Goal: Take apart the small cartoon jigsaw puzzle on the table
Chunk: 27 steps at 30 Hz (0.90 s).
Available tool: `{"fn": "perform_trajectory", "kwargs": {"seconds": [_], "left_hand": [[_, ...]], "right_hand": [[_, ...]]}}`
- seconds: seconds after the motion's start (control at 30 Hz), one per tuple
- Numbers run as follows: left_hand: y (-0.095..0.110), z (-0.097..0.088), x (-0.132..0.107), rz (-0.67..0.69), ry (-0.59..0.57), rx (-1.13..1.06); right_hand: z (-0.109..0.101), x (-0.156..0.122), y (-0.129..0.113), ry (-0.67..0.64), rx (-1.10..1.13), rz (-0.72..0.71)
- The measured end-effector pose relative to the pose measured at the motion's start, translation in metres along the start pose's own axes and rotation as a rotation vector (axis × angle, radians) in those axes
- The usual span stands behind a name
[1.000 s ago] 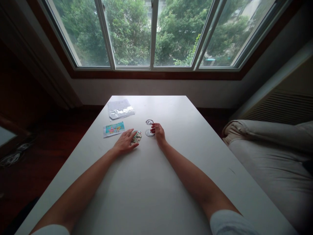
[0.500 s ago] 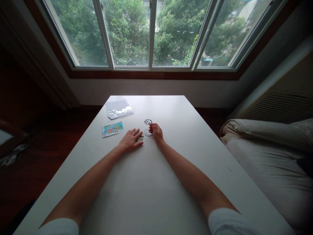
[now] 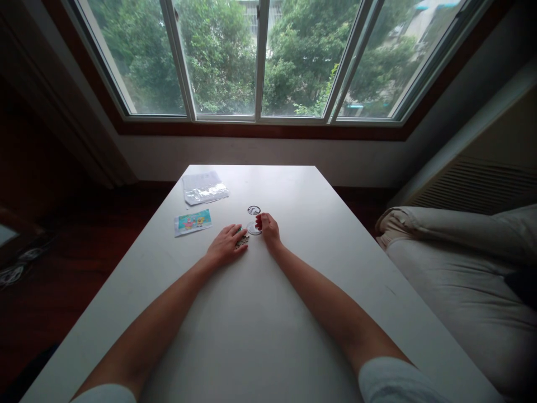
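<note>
My left hand (image 3: 226, 244) lies palm down on the white table, fingers stretched out. Small pale and greenish pieces (image 3: 242, 241) show in a pile under and beside its fingertips; their kind is too small to make out. Just to the right, my right hand (image 3: 268, 228) is closed, its fingers curled at the right side of a clear round container (image 3: 253, 228). This container has a dark ring (image 3: 254, 210) at its far end and partly hides behind the fingers. A picture card (image 3: 193, 223) with colourful cartoon figures lies to the left of my left hand.
A clear plastic bag (image 3: 205, 188) lies at the far left of the white table (image 3: 268, 324). Beyond the table's far edge are a wall and a window (image 3: 260, 61). A light-coloured sofa (image 3: 453, 263) stands along the right side.
My left hand has slid slightly to the right, nearer the clear container, and the small pieces have shifted with it. My right hand and the container stay nearly in place.
</note>
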State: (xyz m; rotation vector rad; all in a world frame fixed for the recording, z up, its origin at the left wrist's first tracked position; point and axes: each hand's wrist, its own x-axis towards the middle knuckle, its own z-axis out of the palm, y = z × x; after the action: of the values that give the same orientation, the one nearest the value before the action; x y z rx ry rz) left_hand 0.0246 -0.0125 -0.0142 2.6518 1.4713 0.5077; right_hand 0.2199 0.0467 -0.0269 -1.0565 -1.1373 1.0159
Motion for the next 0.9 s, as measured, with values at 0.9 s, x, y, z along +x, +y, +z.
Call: {"fn": "perform_trajectory", "kwargs": {"seconds": [0.9], "left_hand": [[0.022,-0.014,-0.009,0.171,-0.104,0.079]], "right_hand": [[-0.005,0.007,0.003,-0.016,0.167,0.06]]}}
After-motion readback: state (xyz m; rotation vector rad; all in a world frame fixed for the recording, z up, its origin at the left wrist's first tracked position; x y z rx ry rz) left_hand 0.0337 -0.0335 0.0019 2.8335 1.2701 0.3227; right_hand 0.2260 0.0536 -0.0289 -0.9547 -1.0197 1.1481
